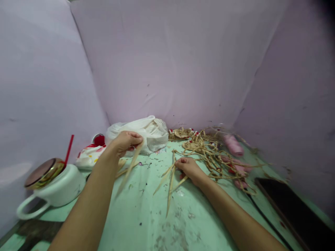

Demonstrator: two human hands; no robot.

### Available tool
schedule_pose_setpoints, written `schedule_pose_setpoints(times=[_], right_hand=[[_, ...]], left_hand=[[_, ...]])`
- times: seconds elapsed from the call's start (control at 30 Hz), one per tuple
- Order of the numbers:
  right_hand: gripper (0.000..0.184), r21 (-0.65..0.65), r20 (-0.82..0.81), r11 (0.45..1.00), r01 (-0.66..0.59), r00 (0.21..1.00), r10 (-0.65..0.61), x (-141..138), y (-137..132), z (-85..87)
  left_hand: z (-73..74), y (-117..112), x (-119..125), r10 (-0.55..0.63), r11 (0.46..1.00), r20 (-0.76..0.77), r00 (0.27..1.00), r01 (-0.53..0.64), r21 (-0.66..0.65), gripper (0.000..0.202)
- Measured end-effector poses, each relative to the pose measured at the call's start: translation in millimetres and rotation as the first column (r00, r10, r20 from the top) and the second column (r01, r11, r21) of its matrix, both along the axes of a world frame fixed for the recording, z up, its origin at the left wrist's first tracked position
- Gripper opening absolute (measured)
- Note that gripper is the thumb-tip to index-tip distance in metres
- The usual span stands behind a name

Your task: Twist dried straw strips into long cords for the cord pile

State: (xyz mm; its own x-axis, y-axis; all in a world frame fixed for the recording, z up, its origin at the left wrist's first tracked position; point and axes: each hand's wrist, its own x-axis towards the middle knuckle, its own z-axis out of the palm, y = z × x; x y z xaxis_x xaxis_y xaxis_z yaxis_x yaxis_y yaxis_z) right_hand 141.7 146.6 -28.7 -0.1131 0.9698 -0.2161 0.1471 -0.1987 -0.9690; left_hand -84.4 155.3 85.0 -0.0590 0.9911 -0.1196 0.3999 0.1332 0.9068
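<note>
pale lilac cloth backdrop (pixel 183 62): fills the view from 9 through 12 to 3 o'clock, folded into corners.

mint-green painted tabletop (pixel 146 223): scuffed, dark specks, covers the lower half.

flat black panel (pixel 293 205): lies on the tabletop at 4 o'clock, with a black cable running along its near edge.

crumpled white plastic bag (pixel 151 130): centre, just behind my left hand, against the backdrop.

white enamel mug with a gold lid and red straw (pixel 60 190): 8 o'clock, handle turned toward me.

tangle of tan plaited straw cord with red and white beads (pixel 209 153): 2 o'clock of centre, beyond my right hand and reaching to it.

white pouch with red print (pixel 89 155): between mug and bag, at 9 o'clock.

pink thread spool (pixel 232 144): lying on its side at the far edge of the tangle. more pink pieces sit under the cord, too blurred to name.

left hand (pixel 125 141): raised above the tabletop, fingers closed in a pinch on the top end of a flat tan straw strip (pixel 128 172), which hangs down toward 7 o'clock.

right hand (pixel 190 167): low on the tabletop, fingers curled shut over the gathered ends of a fan of tan straw strips (pixel 170 184). the strips lie on the surface and splay toward 7 o'clock.

the two hands are apart.
</note>
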Motion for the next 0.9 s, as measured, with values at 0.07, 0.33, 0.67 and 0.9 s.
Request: schedule_pose_setpoints(times=[0.07,0.33,0.67,0.9], right_hand=[[0.012,0.014,-0.010,1.000,-0.007,1.000,0.007,1,0,0.4],[0.016,-0.003,-0.093,1.000,-0.001,0.996,0.000,1,-2,7.9],[0.011,-0.037,-0.095,0.999,-0.009,0.995,0.005,3,-1,9.2],[0.011,-0.043,-0.112,0.999,0.004,0.994,-0.009,3,0,7.3]], left_hand=[[-8.4,-4,36,-0.172,0.981,0.115,0.978,0.181,-0.070,0.012],[-91.0,11,101,-0.179,0.955,0.133,0.975,0.204,-0.214,0.015],[-99.7,13,93,-0.194,0.939,0.074,0.978,0.207,-0.275,0.009],[-95.5,6,102,-0.142,0.958,0.037,0.989,0.147,-0.245,0.008]])
